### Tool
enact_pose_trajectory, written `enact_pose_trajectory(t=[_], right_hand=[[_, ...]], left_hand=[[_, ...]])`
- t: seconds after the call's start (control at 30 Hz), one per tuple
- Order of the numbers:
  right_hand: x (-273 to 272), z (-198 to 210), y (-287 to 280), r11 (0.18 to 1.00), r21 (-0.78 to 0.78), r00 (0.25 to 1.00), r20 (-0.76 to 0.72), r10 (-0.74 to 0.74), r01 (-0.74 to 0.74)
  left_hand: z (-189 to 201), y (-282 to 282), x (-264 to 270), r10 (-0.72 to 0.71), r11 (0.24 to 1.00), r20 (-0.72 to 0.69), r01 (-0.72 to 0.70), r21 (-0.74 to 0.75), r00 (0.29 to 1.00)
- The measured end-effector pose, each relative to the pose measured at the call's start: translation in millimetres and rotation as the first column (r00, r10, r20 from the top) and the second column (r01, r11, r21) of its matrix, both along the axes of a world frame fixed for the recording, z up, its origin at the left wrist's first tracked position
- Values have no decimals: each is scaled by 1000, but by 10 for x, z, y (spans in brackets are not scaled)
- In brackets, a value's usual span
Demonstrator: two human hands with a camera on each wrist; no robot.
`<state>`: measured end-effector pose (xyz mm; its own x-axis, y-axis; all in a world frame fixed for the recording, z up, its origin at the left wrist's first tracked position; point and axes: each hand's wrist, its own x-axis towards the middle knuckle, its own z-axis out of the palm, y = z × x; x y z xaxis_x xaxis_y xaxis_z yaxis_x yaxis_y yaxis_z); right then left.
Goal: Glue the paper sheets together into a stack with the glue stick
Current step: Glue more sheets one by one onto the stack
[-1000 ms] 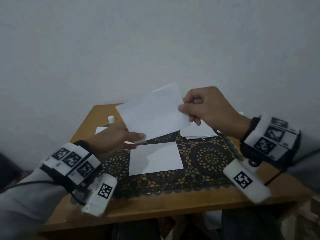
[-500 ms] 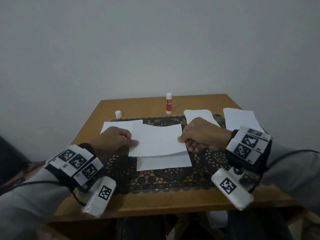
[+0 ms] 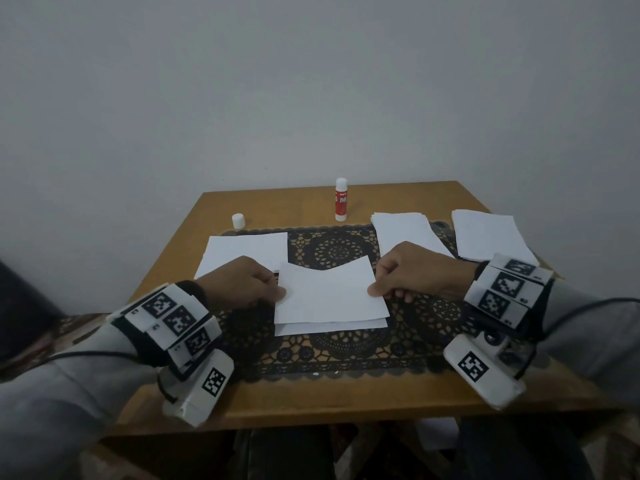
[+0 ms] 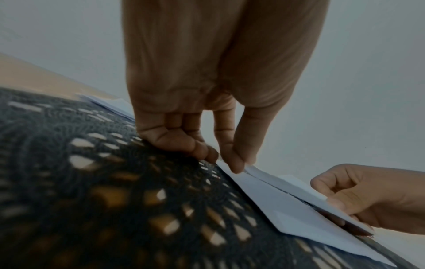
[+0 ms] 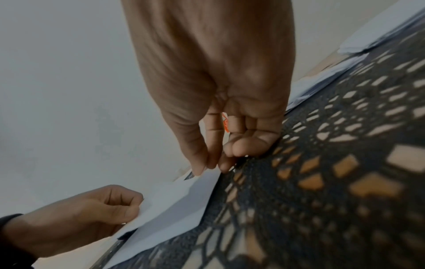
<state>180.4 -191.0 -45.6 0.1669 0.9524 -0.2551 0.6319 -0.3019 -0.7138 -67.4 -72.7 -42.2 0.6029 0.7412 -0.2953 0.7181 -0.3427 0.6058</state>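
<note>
1. Right now I have my left hand [image 3: 242, 284] pinching the left edge of the top sheet [image 3: 329, 292] between thumb and forefinger, the other fingers curled under
2. My right hand [image 3: 412, 271] pinches the right edge of that same sheet, thumb on top
3. From the left wrist view I can see the top sheet sagging slightly in the middle, with a thin gap between it and the bottom sheet [image 3: 332, 326] lying flat on the lace mat [image 3: 346, 355]
4. The bottom sheet pokes out along the near edge, so the two are nearly but not fully lined up
5. The glue stick [image 3: 341, 199] stands upright at the far side of the table [image 3: 311, 403], uncapped; its white cap [image 3: 238, 221] sits well apart to the far left
6. A loose sheet [image 3: 242, 249] lies on the left, partly under my left hand
7. Two more paper piles sit on the right: the nearer pile [image 3: 405, 228] just beyond my right hand, the far-right pile [image 3: 485, 233] beside it at the table edge
</note>
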Motion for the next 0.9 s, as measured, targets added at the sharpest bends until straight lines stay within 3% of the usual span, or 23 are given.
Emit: enact_pose_trajectory(t=[0.4, 0.9], right_hand=[[27, -116, -5, 994, 94, 998, 54, 41, -46], [10, -152, 29, 995, 96, 995, 96, 29, -39]], left_hand=[[22, -10, 16, -87, 995, -81, 91, 45, 993], [13, -31, 27, -107, 985, -133, 123, 120, 985]])
